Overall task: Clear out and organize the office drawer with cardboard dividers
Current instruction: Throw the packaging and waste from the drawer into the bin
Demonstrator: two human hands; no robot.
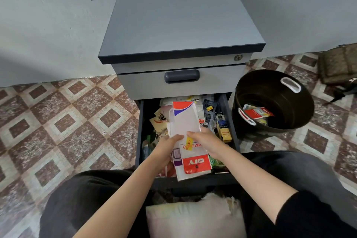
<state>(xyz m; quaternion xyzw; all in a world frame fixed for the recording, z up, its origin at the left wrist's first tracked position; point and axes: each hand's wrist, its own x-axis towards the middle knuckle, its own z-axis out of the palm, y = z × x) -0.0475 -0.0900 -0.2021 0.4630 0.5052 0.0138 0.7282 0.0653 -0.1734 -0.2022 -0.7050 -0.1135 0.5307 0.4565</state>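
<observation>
The lower drawer (140,131) of a grey cabinet (181,15) stands pulled out, crammed with packets, cards and small boxes. Over its middle, both my hands grip a stack of white packets (185,121). One has a red and blue corner; another (196,162) carries a red DIY label and hangs toward me. My left hand (168,146) holds the stack's lower left edge. At the lower right edge is my right hand (204,139). A yellow and black box (225,131) lies along the drawer's right side.
A black bin (274,102) with white handles stands right of the drawer, with a red packet (257,113) inside. The upper drawer (181,81) is closed. A pale cushion (193,216) lies between my knees. A brown bag (340,65) sits on the patterned tile floor at far right.
</observation>
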